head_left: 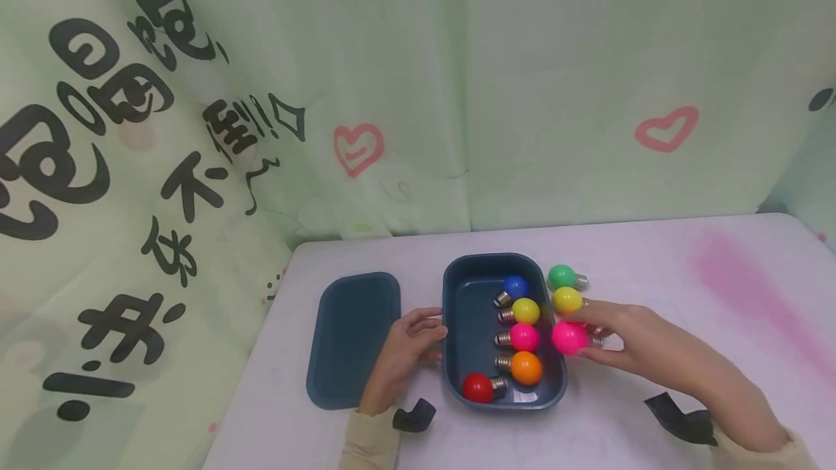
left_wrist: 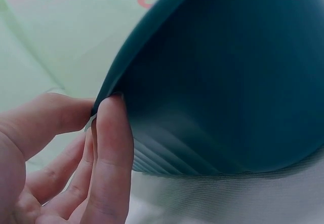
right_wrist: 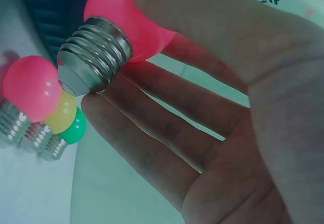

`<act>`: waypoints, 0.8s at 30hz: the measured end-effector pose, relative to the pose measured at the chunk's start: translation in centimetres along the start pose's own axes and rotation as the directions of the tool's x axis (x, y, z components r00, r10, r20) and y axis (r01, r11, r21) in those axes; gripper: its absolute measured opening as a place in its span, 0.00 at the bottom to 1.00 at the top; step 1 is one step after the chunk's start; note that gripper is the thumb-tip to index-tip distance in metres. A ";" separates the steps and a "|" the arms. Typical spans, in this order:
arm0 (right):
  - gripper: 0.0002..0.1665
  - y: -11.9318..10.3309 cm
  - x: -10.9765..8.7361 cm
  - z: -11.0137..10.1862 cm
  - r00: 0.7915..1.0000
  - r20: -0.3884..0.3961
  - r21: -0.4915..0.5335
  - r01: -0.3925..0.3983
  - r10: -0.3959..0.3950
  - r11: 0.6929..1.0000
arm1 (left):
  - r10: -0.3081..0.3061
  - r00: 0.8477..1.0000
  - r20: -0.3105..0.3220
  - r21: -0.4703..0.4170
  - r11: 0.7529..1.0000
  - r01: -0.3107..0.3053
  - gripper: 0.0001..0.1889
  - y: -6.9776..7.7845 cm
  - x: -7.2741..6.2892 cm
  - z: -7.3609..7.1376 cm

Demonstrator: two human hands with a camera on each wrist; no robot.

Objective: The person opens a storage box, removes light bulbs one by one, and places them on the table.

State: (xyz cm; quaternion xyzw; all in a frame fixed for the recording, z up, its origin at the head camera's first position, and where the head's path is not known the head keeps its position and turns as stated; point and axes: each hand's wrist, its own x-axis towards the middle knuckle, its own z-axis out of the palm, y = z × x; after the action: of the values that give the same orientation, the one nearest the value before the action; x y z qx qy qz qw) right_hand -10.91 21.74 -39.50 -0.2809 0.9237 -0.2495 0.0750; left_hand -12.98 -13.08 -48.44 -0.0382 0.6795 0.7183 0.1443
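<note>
My left hand (head_left: 410, 348) pinches the left rim of a dark blue plastic box (left_wrist: 217, 82) between thumb and fingers. My right hand (head_left: 643, 343), at the box's right side, holds a pink light bulb (right_wrist: 114, 39) by its round globe, with the metal screw base towards the wrist camera. Inside the box (head_left: 470, 296) lie a blue bulb (head_left: 516, 286), a yellow bulb (head_left: 525, 311), another pink bulb (head_left: 525, 337), an orange bulb (head_left: 526, 368) and a red bulb (head_left: 478, 387). A further pink bulb (right_wrist: 31, 88) rests on the table near my right hand.
Outside the box's right edge, a green bulb (head_left: 562, 276) and a yellow bulb (head_left: 567, 299) lie on the white table (head_left: 686, 267). A flat dark blue lid (head_left: 355, 332) lies left of the box. A printed curtain (head_left: 555, 93) hangs behind.
</note>
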 end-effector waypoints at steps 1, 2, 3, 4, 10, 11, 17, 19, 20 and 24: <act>0.29 0.1 -0.1 0.0 1.000 0.005 -0.002 -0.011 0.011 1.000 | -0.005 1.000 -0.001 -0.005 1.000 0.005 0.24 0.0 0.0 0.0; 0.29 0.2 -0.2 0.1 1.000 0.010 -0.005 -0.023 0.023 1.000 | -0.007 1.000 -0.001 -0.005 1.000 0.007 0.24 0.0 0.0 0.0; 0.29 0.4 -0.3 0.1 0.999 0.014 -0.010 -0.033 0.033 0.999 | -0.007 1.000 -0.003 -0.005 1.000 0.007 0.24 -0.1 0.0 0.0; 0.29 0.5 -0.3 0.2 0.999 0.018 -0.015 -0.041 0.041 0.999 | -0.006 1.000 -0.002 -0.004 1.000 0.006 0.24 -0.1 0.0 0.0; 0.31 1.4 -0.6 0.7 0.996 0.047 -0.019 -0.071 0.071 0.997 | -0.003 1.000 -0.003 0.007 1.000 0.003 0.24 -0.2 0.2 0.0; 0.31 1.5 -0.6 0.9 0.995 0.057 -0.015 -0.078 0.079 0.997 | -0.003 1.000 -0.004 0.008 1.000 0.003 0.24 -0.2 0.2 0.0; 0.29 2.4 -0.7 1.5 0.994 0.080 -0.003 -0.069 0.069 0.998 | -0.002 1.000 -0.006 0.019 1.000 0.002 0.24 -0.2 0.2 0.1; 0.29 2.6 -0.7 1.7 0.994 0.087 0.002 -0.067 0.067 0.998 | 0.000 1.000 -0.006 0.021 1.000 0.000 0.24 -0.2 0.2 0.1; 0.28 2.6 -0.7 1.8 0.993 0.094 0.008 -0.072 0.071 0.997 | 0.000 1.000 -0.006 0.020 1.000 0.000 0.24 -0.2 0.2 0.0; 0.29 2.7 -0.6 2.0 0.989 0.103 0.010 -0.103 0.101 0.995 | 0.007 1.000 -0.006 0.026 1.000 -0.007 0.24 -0.3 0.1 0.0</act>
State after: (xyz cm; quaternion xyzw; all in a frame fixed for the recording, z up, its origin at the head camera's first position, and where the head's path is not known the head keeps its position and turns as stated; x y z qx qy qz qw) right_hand -11.12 23.20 -42.63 -0.2451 0.9298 -0.2378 0.1373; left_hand -13.04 -13.05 -48.72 -0.0361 0.6895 0.7097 0.1402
